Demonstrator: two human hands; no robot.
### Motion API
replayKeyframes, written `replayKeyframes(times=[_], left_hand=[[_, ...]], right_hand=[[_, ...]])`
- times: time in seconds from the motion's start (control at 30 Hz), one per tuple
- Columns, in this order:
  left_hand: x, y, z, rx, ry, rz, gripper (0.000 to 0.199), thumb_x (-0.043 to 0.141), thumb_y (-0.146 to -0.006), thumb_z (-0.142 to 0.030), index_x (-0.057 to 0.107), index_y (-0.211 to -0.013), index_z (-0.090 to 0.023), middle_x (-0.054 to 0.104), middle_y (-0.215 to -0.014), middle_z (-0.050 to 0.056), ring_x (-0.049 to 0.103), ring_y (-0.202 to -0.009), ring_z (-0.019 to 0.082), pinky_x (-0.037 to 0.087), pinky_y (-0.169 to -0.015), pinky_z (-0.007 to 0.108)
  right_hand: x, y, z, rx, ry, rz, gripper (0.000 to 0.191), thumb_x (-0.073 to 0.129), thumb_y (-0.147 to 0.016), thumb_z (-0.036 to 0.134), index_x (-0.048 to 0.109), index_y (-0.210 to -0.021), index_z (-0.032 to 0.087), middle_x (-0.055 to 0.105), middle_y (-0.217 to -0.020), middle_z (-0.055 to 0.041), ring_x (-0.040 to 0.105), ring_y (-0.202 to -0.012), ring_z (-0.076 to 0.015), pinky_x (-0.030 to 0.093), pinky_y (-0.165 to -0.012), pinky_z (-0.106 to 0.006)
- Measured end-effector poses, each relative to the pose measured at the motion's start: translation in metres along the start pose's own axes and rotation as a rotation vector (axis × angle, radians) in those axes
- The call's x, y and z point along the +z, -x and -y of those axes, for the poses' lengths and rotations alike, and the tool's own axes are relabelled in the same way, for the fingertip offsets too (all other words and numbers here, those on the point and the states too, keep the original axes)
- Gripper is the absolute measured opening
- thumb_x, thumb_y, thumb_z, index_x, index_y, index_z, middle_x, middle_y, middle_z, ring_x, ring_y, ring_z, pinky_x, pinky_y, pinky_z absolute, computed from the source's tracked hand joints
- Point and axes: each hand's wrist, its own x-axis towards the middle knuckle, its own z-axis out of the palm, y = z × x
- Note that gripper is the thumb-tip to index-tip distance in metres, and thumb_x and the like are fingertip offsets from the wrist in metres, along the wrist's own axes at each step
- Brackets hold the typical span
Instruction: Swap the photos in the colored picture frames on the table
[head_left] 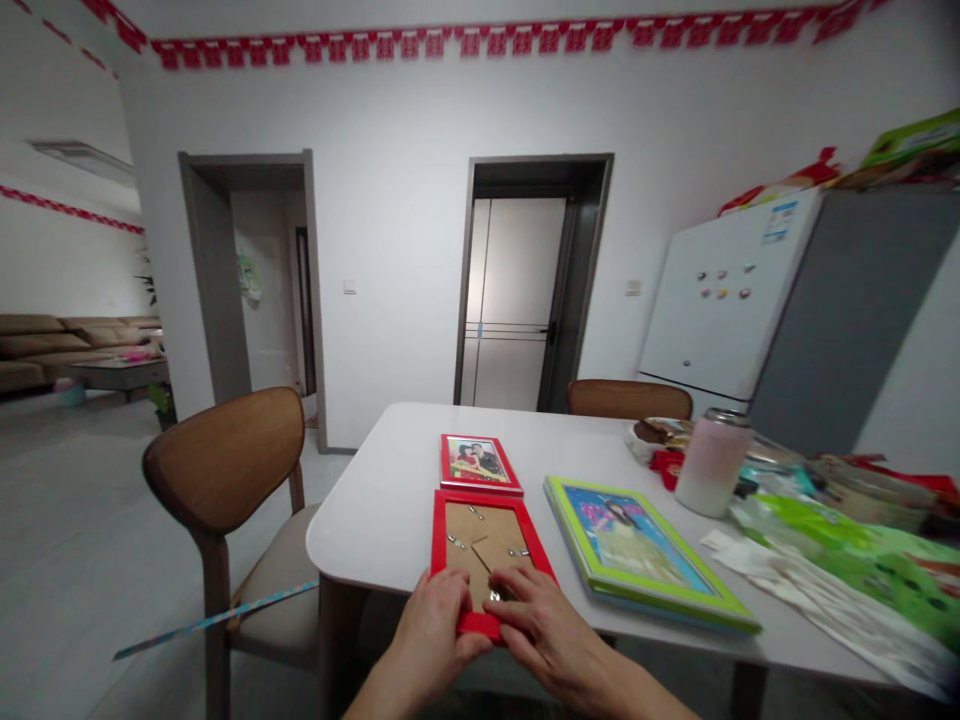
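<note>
A red picture frame (444,535) lies face down on the white table, its brown backing board (491,527) uppermost. Small metal clips (519,552) sit along the board's edges, and a thin slit marks its middle. My left hand (439,620) grips the frame's near left corner, thumb at the front edge. Closed around the near right side is my right hand (544,625), its fingertips at the near clip (495,596), which they partly cover. Just beyond lies a smaller red frame (480,463) with a photo of two people facing up.
To the right, green-edged photo frames (645,550) lie stacked. Past them stand a pink and white bottle (714,462), a green packet (847,540) and white cloth (810,590). A wooden chair (232,470) is at the left, another chair (630,399) at the far side.
</note>
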Motion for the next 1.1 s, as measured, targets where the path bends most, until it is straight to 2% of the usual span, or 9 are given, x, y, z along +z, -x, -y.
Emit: replayKeyframes(times=[0.1, 0.2, 0.37, 0.47, 0.63, 0.77, 0.87, 1.0, 1.1], left_hand=[[-0.002, 0.002, -0.002, -0.007, 0.003, 0.004, 0.04, 0.065, -0.062, -0.03, 0.053, -0.098, -0.017, 0.056, -0.095, 0.003, 0.048, -0.088, 0.019, 0.036, -0.082, 0.029], [-0.003, 0.003, -0.004, -0.026, 0.007, 0.024, 0.044, 0.066, -0.06, -0.029, 0.053, -0.1, -0.016, 0.056, -0.098, 0.005, 0.047, -0.092, 0.021, 0.035, -0.085, 0.031], [-0.003, 0.005, -0.002, -0.041, 0.039, 0.023, 0.049, 0.067, -0.059, -0.028, 0.052, -0.104, -0.016, 0.056, -0.101, 0.006, 0.048, -0.093, 0.022, 0.036, -0.085, 0.031], [-0.003, 0.005, -0.001, -0.03, 0.053, 0.018, 0.051, 0.066, -0.059, -0.028, 0.051, -0.106, -0.016, 0.055, -0.105, 0.006, 0.047, -0.096, 0.022, 0.034, -0.087, 0.031], [-0.007, 0.007, -0.003, -0.063, 0.053, 0.034, 0.058, 0.067, -0.058, -0.028, 0.049, -0.111, -0.014, 0.053, -0.111, 0.009, 0.045, -0.102, 0.024, 0.032, -0.091, 0.034], [-0.004, 0.011, -0.005, -0.095, 0.03, 0.101, 0.062, 0.068, -0.057, -0.028, 0.047, -0.113, -0.011, 0.049, -0.117, 0.013, 0.042, -0.108, 0.027, 0.026, -0.097, 0.038], [-0.002, 0.013, -0.005, -0.1, 0.004, 0.133, 0.067, 0.068, -0.057, -0.027, 0.044, -0.117, -0.009, 0.045, -0.121, 0.015, 0.038, -0.113, 0.027, 0.021, -0.1, 0.038], [-0.006, 0.014, -0.007, -0.096, -0.032, 0.151, 0.066, 0.066, -0.059, -0.029, 0.043, -0.117, -0.009, 0.045, -0.121, 0.015, 0.038, -0.113, 0.026, 0.019, -0.101, 0.038], [-0.007, 0.011, -0.012, -0.12, -0.074, 0.179, 0.073, 0.069, -0.054, -0.031, 0.042, -0.118, -0.01, 0.044, -0.122, 0.015, 0.037, -0.115, 0.026, 0.015, -0.102, 0.04]], right_hand=[[0.001, -0.009, -0.003, 0.028, -0.053, 0.0, 0.026, 0.036, -0.08, 0.028, 0.06, -0.089, 0.023, 0.053, -0.099, -0.005, 0.044, -0.092, -0.0177, 0.033, -0.081, -0.031], [0.013, -0.034, -0.013, 0.124, -0.085, -0.057, 0.034, 0.031, -0.082, 0.027, 0.055, -0.104, 0.02, 0.053, -0.101, -0.008, 0.046, -0.091, -0.017, 0.034, -0.079, -0.028], [0.035, -0.077, -0.025, 0.212, 0.041, -0.03, 0.028, 0.036, -0.076, 0.015, 0.062, -0.084, 0.019, 0.056, -0.086, -0.006, 0.047, -0.084, -0.0156, 0.033, -0.074, -0.026], [0.039, -0.08, -0.025, 0.173, 0.094, 0.001, 0.024, 0.039, -0.076, 0.018, 0.063, -0.078, 0.02, 0.056, -0.086, -0.0049, 0.047, -0.085, -0.0161, 0.031, -0.071, -0.026], [0.034, -0.075, -0.026, 0.129, 0.098, 0.022, 0.022, 0.041, -0.076, 0.022, 0.062, -0.083, 0.021, 0.058, -0.091, -0.0054, 0.048, -0.087, -0.0171, 0.032, -0.071, -0.025], [0.031, -0.088, -0.048, 0.413, 0.039, -0.086, 0.025, 0.041, -0.076, 0.025, 0.06, -0.091, 0.018, 0.062, -0.089, -0.007, 0.054, -0.079, -0.0151, 0.034, -0.065, -0.022], [0.035, -0.101, -0.068, 0.597, 0.043, -0.113, 0.02, 0.045, -0.073, 0.026, 0.062, -0.079, 0.018, 0.064, -0.081, -0.0081, 0.056, -0.072, -0.0172, 0.033, -0.057, -0.023], [0.041, -0.111, -0.08, 0.698, 0.033, -0.16, 0.019, 0.047, -0.071, 0.027, 0.062, -0.075, 0.016, 0.064, -0.082, -0.0118, 0.056, -0.075, -0.0205, 0.032, -0.057, -0.025], [0.04, -0.111, -0.079, 0.686, -0.003, -0.202, 0.02, 0.046, -0.07, 0.027, 0.062, -0.074, 0.015, 0.065, -0.079, -0.0111, 0.056, -0.073, -0.019, 0.033, -0.058, -0.025]])
